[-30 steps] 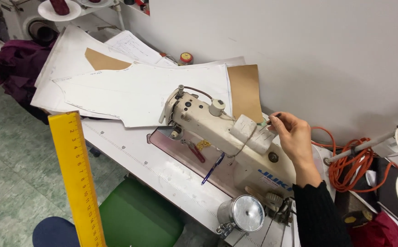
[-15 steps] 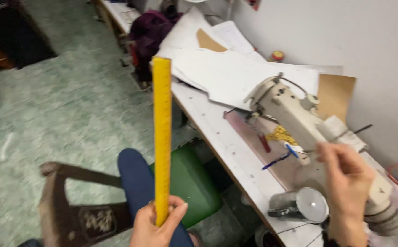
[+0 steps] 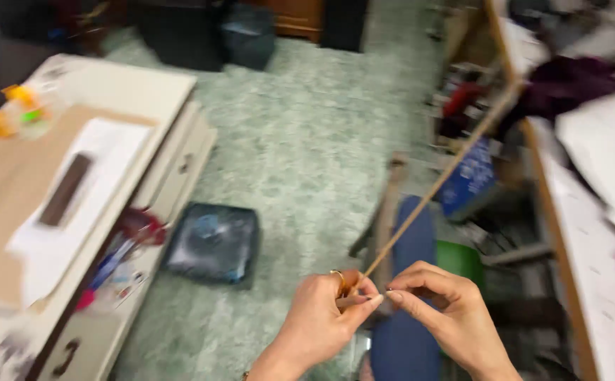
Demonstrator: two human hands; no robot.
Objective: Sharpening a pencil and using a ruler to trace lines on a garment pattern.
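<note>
One yellow ruler (image 3: 438, 185), seen edge-on, gripped in one left hand (image 3: 321, 321); one right hand (image 3: 443, 310), fingertips pinched together, touching the left; one dark floor bag (image 3: 212, 242).

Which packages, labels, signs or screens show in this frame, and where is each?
Blue box: under the right-hand table, behind the ruler held in the left hand; squarish, blue with blurred pale print.
Dark bag: on the green floor beside the white cabinet; squarish, glossy, blue-black.
No screens or signs can be made out.
</note>
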